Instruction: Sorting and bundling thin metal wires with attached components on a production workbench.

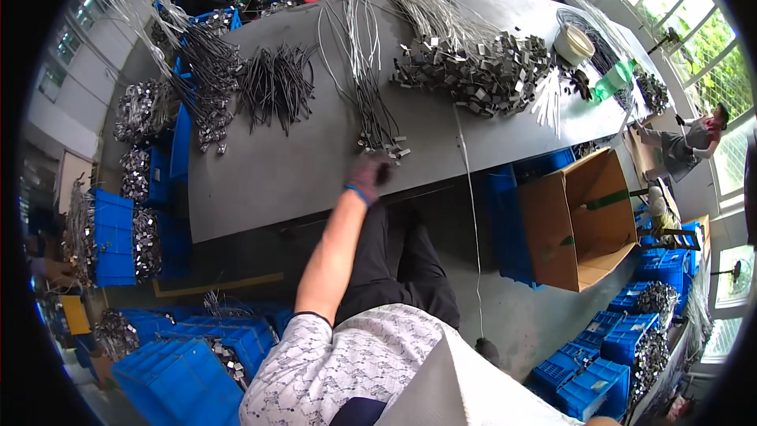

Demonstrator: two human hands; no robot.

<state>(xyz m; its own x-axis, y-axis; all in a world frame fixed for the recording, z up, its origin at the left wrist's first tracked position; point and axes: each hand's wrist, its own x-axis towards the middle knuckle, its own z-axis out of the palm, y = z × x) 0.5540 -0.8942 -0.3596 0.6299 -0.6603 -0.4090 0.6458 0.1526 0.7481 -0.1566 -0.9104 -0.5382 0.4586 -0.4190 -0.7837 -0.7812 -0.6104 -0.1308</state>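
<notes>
My left hand (371,176), in a dark reddish glove with a blue cuff, reaches over the table's front edge. It is beside the small metal ends of a wire bundle (367,87) that lies lengthwise on the grey tabletop; its fingers are blurred and I cannot tell what they hold. At my right side, a dark rounded shape (487,351) looks like my gloved right hand, partly hidden by white cloth. A long pale wire (471,205) runs to it from the large pile of tagged wires (481,71), over the table edge, and appears gripped there.
Dark wires (276,87) lie left of the bundle. A white bowl (574,43) and green bottle (613,80) stand at the right. An opened cardboard box (579,221) sits beside the table. Blue crates (177,379) surround me. Another person (694,142) is at the far right.
</notes>
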